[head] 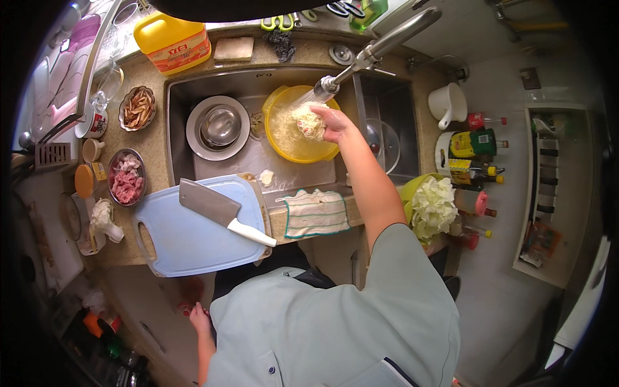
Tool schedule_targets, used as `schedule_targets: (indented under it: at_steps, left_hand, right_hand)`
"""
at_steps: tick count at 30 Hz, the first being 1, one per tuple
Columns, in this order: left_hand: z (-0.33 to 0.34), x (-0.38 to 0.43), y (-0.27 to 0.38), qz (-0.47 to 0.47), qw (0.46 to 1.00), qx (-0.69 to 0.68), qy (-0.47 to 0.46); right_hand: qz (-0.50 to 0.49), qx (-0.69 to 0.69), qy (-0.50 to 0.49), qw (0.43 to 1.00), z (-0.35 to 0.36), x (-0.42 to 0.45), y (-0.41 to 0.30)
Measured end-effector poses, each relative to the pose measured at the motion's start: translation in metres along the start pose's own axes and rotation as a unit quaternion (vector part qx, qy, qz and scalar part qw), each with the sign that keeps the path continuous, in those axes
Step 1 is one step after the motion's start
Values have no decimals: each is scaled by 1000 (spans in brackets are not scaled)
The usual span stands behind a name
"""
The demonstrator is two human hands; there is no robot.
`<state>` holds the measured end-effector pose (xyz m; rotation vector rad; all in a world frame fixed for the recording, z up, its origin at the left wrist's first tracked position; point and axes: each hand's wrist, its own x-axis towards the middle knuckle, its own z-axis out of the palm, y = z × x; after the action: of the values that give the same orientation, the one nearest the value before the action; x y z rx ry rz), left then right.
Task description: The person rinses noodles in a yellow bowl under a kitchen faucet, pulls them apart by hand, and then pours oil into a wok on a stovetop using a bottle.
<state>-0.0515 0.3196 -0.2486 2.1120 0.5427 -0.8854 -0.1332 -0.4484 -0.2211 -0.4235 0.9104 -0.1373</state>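
Observation:
My right hand (335, 126) holds a clump of pale, thin strands with reddish bits (309, 122) over a yellow plastic basin (272, 140) in the steel sink. Water runs from the faucet's spray head (325, 87) toward the clump, and more strands lie in the basin's water. My left hand (199, 317) hangs low by my left side, below the counter; fingers look curled, and a small red item is near them, but whether it is held I cannot tell. A cleaver with a white handle (213, 205) lies on a blue cutting board (188, 246).
Nested metal bowls (193, 138) stand in the sink's left part. A glass lid (391, 150) is in the right basin. Raw meat fills a metal bowl (112, 188); a striped cloth (316, 213) lies on the front edge. Cut cabbage (433, 208) and several bottles stand right, a yellow jug (174, 41) behind.

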Motion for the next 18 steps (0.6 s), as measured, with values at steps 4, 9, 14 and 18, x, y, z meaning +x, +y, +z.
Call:
schedule_targets:
  at_steps: [4, 9, 14, 18]
  left_hand:
    - [17, 3, 14, -23, 998, -52, -18]
    - [22, 27, -5, 29, 999, -6, -38]
    - [24, 24, -2, 42, 997, 41, -51]
    - [29, -7, 49, 29, 995, 69, -63]
  right_hand:
    - [-91, -109, -15, 990, 42, -65, -25]
    - [-129, -103, 24, 986, 29, -71, -48]
    - [-110, -108, 54, 987, 27, -77, -68]
    - [-157, -193, 99, 963, 18, -72, -72]
